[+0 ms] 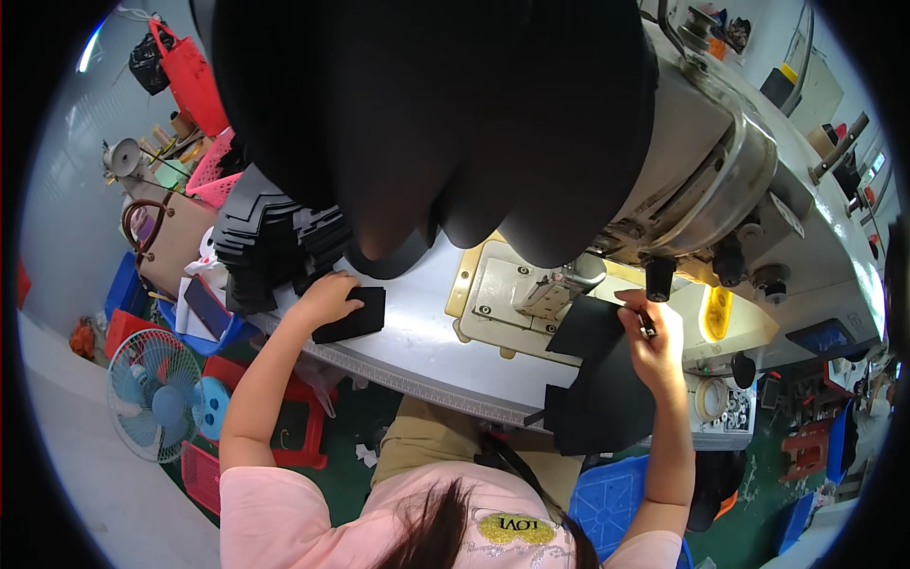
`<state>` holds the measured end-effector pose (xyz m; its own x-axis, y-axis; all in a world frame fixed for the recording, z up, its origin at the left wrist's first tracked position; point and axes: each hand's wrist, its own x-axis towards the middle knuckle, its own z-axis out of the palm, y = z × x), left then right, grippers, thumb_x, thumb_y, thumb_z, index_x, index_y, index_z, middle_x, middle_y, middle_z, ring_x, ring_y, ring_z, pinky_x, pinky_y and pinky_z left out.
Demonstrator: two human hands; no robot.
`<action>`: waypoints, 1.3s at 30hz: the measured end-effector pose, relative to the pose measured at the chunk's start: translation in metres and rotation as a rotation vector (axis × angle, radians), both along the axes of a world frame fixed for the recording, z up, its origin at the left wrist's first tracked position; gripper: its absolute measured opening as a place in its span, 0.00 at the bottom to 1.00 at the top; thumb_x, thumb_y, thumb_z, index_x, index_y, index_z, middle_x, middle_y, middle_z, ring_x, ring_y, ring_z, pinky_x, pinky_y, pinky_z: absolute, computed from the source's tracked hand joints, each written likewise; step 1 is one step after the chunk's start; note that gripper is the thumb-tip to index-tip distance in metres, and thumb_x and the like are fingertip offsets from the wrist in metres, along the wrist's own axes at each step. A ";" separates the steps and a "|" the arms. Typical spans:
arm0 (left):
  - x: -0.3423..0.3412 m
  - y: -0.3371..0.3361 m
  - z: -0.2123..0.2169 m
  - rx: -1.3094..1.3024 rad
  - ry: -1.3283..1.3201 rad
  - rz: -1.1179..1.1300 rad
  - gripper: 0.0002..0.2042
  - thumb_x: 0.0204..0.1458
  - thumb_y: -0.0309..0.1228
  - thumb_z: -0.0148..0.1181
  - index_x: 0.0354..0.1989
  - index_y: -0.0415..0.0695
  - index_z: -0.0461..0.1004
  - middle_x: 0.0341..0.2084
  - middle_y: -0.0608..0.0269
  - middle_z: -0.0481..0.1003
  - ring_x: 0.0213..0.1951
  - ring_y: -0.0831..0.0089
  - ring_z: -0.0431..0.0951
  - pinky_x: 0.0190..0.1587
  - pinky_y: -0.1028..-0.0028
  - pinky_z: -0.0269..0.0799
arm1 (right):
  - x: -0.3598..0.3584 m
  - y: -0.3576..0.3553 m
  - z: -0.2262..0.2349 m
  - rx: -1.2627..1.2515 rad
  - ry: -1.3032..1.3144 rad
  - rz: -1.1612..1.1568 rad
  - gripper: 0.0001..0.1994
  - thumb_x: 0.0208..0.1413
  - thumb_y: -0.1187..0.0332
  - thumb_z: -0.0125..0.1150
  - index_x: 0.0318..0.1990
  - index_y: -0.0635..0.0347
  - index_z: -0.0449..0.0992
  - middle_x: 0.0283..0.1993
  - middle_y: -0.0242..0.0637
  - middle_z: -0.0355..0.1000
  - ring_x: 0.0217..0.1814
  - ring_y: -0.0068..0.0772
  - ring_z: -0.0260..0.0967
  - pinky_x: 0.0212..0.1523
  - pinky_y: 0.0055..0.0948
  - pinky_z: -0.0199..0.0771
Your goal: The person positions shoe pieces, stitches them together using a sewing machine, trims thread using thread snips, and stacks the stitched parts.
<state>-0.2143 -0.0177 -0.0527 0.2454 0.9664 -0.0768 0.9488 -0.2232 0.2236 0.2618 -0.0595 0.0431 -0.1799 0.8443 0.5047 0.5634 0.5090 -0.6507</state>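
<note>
My left hand [325, 300] is at the left of the white table, its thumb on a small black fabric piece [353, 321] and its fingers curled along the far edge. To the right, my right hand [654, 339] is closed around a small dark tool [646, 324] with a shiny metal part; its exact kind is unclear. Beneath that hand, larger black fabric pieces [607, 394] hang over the table's front edge. Their far end lies beside the presser foot [550, 296] of a sewing machine [739, 161].
A tall pile of black cut pieces [270, 237] stands at the left. A large black shape [436, 104] blocks the upper middle. A fan [169, 403] and a blue crate [611, 503] are below table level. A tape roll [711, 398] lies at the right.
</note>
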 end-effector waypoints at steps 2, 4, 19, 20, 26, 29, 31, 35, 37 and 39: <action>0.000 -0.005 -0.003 0.075 -0.024 -0.001 0.18 0.44 0.32 0.67 0.43 0.38 0.76 0.40 0.49 0.74 0.49 0.50 0.73 0.54 0.62 0.68 | -0.002 0.005 -0.004 0.000 0.014 0.005 0.08 0.53 0.81 0.58 0.41 0.63 0.76 0.30 0.35 0.73 0.30 0.30 0.69 0.34 0.24 0.67; 0.001 -0.008 -0.005 0.149 -0.048 -0.018 0.17 0.43 0.30 0.68 0.42 0.39 0.75 0.42 0.50 0.73 0.49 0.51 0.72 0.53 0.60 0.69 | -0.003 0.010 -0.007 0.021 0.043 0.030 0.10 0.52 0.79 0.60 0.42 0.61 0.77 0.31 0.40 0.75 0.32 0.36 0.73 0.36 0.26 0.70; 0.125 0.004 0.086 -0.390 -0.973 0.049 0.09 0.53 0.26 0.64 0.38 0.32 0.76 0.35 0.67 0.77 0.39 0.80 0.74 0.46 0.79 0.70 | -0.001 0.038 -0.040 -0.078 0.023 -0.140 0.06 0.58 0.72 0.59 0.40 0.59 0.80 0.35 0.34 0.78 0.38 0.29 0.74 0.43 0.28 0.72; 0.145 0.010 0.092 -0.444 -0.891 -0.018 0.11 0.52 0.27 0.65 0.40 0.32 0.76 0.36 0.64 0.77 0.39 0.79 0.74 0.47 0.78 0.70 | 0.001 0.039 -0.043 -0.065 -0.019 -0.157 0.06 0.58 0.71 0.59 0.40 0.59 0.80 0.36 0.35 0.78 0.39 0.30 0.74 0.44 0.29 0.73; 0.225 0.036 0.100 -0.285 -0.797 -0.083 0.22 0.46 0.38 0.71 0.45 0.36 0.74 0.36 0.58 0.76 0.40 0.69 0.75 0.45 0.72 0.69 | 0.003 0.055 -0.057 0.030 -0.081 -0.174 0.08 0.55 0.68 0.64 0.42 0.56 0.81 0.39 0.37 0.80 0.41 0.36 0.77 0.44 0.34 0.75; 0.230 0.045 0.093 -0.048 -0.810 -0.077 0.25 0.43 0.40 0.73 0.45 0.35 0.73 0.36 0.57 0.75 0.39 0.67 0.75 0.43 0.71 0.69 | 0.014 0.056 -0.072 0.144 -0.333 -0.231 0.09 0.53 0.66 0.67 0.40 0.57 0.80 0.37 0.37 0.79 0.40 0.38 0.78 0.40 0.36 0.76; 0.228 0.051 0.086 0.051 -0.783 -0.099 0.25 0.43 0.40 0.73 0.45 0.35 0.73 0.37 0.56 0.75 0.39 0.66 0.75 0.43 0.71 0.69 | 0.026 0.056 -0.088 0.205 -0.687 -0.267 0.14 0.58 0.63 0.62 0.48 0.57 0.76 0.46 0.39 0.76 0.49 0.35 0.74 0.48 0.35 0.75; 0.227 0.057 0.075 0.202 -0.728 -0.146 0.25 0.43 0.40 0.73 0.45 0.35 0.73 0.37 0.56 0.75 0.39 0.65 0.75 0.43 0.70 0.69 | 0.043 0.066 -0.137 -0.165 -1.073 -0.290 0.24 0.67 0.55 0.42 0.65 0.58 0.58 0.65 0.41 0.60 0.66 0.33 0.59 0.66 0.34 0.61; 0.228 0.059 0.072 0.249 -0.706 -0.165 0.25 0.43 0.40 0.73 0.45 0.35 0.73 0.37 0.55 0.75 0.39 0.65 0.75 0.43 0.70 0.69 | 0.054 0.071 -0.160 -0.342 -1.039 -0.248 0.28 0.69 0.51 0.35 0.69 0.59 0.52 0.70 0.43 0.54 0.71 0.34 0.53 0.72 0.34 0.55; 0.228 0.060 0.070 0.288 -0.688 -0.178 0.25 0.43 0.40 0.73 0.45 0.35 0.73 0.37 0.55 0.75 0.39 0.64 0.75 0.43 0.70 0.69 | 0.065 0.073 -0.179 -0.082 -1.235 -0.365 0.29 0.69 0.50 0.34 0.69 0.60 0.52 0.71 0.45 0.51 0.72 0.36 0.52 0.73 0.35 0.52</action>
<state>0.0135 0.0424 0.0172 0.3011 0.8663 0.3985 0.5612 -0.4989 0.6604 0.3265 0.0139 -0.1355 -0.2417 0.9636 0.1145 0.9081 0.1830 0.3767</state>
